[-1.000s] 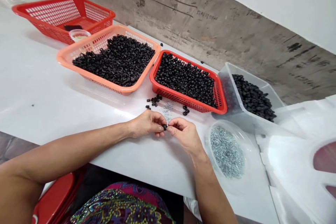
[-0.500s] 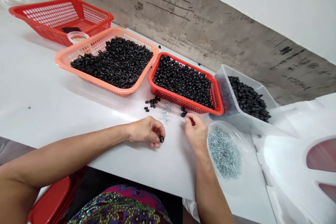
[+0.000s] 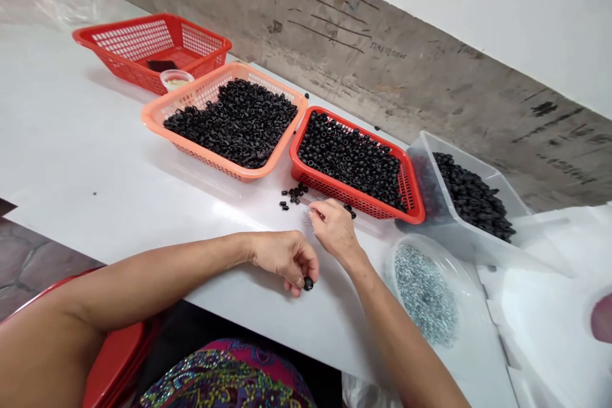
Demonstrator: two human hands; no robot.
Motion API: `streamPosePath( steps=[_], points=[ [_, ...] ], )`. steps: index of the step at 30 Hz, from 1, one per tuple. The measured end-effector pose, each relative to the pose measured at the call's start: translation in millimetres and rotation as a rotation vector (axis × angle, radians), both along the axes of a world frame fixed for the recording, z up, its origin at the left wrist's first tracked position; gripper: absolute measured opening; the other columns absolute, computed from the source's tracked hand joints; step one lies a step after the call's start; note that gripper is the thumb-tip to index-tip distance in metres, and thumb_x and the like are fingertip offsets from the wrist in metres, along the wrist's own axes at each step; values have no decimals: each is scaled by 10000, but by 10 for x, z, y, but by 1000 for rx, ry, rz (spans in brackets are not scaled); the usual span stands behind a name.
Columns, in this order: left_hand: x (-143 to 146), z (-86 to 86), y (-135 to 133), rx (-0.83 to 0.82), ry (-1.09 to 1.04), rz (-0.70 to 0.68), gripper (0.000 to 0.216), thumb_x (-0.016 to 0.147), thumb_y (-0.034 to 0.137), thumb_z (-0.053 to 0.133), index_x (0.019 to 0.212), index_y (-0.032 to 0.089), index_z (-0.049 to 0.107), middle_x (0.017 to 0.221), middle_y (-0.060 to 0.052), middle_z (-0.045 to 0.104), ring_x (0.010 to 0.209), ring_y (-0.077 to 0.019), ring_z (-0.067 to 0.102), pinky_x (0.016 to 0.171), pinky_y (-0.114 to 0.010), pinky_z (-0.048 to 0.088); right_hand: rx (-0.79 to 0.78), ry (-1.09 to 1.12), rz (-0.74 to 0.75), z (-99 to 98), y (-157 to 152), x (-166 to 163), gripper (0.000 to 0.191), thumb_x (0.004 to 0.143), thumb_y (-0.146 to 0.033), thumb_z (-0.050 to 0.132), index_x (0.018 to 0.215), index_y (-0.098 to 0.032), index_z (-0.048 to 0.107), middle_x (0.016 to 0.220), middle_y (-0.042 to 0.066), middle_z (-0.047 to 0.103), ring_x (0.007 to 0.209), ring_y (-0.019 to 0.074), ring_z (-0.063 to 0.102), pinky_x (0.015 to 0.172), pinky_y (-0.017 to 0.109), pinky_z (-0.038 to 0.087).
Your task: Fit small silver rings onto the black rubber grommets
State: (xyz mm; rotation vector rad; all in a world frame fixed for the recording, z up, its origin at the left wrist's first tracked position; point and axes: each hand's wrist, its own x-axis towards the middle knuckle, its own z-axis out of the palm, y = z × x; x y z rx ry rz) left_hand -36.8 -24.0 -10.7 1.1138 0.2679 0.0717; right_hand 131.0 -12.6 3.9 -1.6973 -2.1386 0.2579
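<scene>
The left hand (image 3: 284,261) rests curled on the white surface (image 3: 95,140), its grip closed on a matte black ring-shaped bead (image 3: 308,284) that shows at the fingertips. The right hand (image 3: 335,231) reaches forward, its fingers drawn together at a small scatter of silvery metal pieces (image 3: 310,217). Whether that grip holds a piece is too small to tell, and the hand hides part of the scatter. Just left of it lies a loose cluster of black beads (image 3: 293,196). A few more black beads (image 3: 350,210) sit just right of it, against a red plastic mesh basket (image 3: 292,154) heaped with beads. Beside that stands a peach plastic mesh basket (image 3: 146,116), also full of black pieces. Beyond it, a second red mesh basket (image 3: 124,22) holds a dark item (image 3: 161,65), with a small clear cup (image 3: 176,80) at its edge. To the right are a clear plastic tub (image 3: 421,153) of black beads and, next to the right forearm (image 3: 396,338), a clear round dish (image 3: 430,245) of silver pieces. White foam packing (image 3: 540,312) lies further right, below a stained concrete wall (image 3: 382,76).
</scene>
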Motion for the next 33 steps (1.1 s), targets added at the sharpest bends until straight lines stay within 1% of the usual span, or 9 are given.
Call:
streamPosePath(
  steps=[6,10,12,15,19,22,25,28,33],
  points=[
    [10,-28,22,-23,-56,31,141,647,64,694,768,132,667,599,-7,655,537,-122,640,518,-223,505,-118,-209,-68,0,276,-284,144,805,-253,593,833,-178,712,863,100,669,802,218,599,723,310,447],
    [15,-46,40,-52,-45,58,163,632,71,715,778,126,664,607,-12,660,542,-123,647,525,-220,508,-119,-211,-62,-15,316,-304,159,806,-186,542,767,-186,695,802,80,657,753,197,595,694,297,430],
    [15,-48,53,-80,-57,110,170,632,80,723,786,123,666,621,-15,663,557,-122,654,532,-219,509,-88,-124,-61,-1,286,-232,151,792,-178,537,757,-186,683,781,67,646,725,186,582,693,301,434],
    [10,-30,82,-136,-83,245,186,630,109,742,798,109,664,662,-33,673,579,-130,664,535,-225,513,-78,141,-87,91,128,-53,118,780,-219,552,788,-188,666,763,42,646,689,174,575,676,310,454],
    [3,17,117,-192,-80,400,228,617,139,763,809,86,654,705,-61,687,578,-141,667,506,-222,502,-249,558,-199,270,-242,150,125,758,-297,619,802,-181,625,661,15,655,582,151,575,569,292,474],
    [0,36,129,-239,-57,485,253,612,128,767,826,76,643,719,-75,697,588,-152,675,502,-226,499,-340,748,-269,294,-474,189,151,717,-295,678,785,-174,617,623,17,660,555,145,591,537,278,490],
    [-2,32,137,-232,-48,529,260,624,119,766,841,70,632,709,-80,699,573,-148,670,504,-231,493,-300,829,-287,205,-588,175,157,703,-278,697,814,-179,649,629,12,658,576,147,607,534,272,505],
    [-3,22,144,-195,-47,567,272,637,130,765,861,71,623,708,-76,698,558,-141,663,497,-227,484,-240,845,-265,122,-640,157,158,728,-300,694,849,-198,690,676,10,673,585,137,602,562,283,527],
    [6,22,141,-134,-16,594,238,662,137,746,852,79,614,684,-58,689,554,-126,656,511,-217,483,-166,802,-218,123,-718,123,149,763,-307,680,880,-222,717,728,10,688,594,134,591,569,286,532]
  ],
)
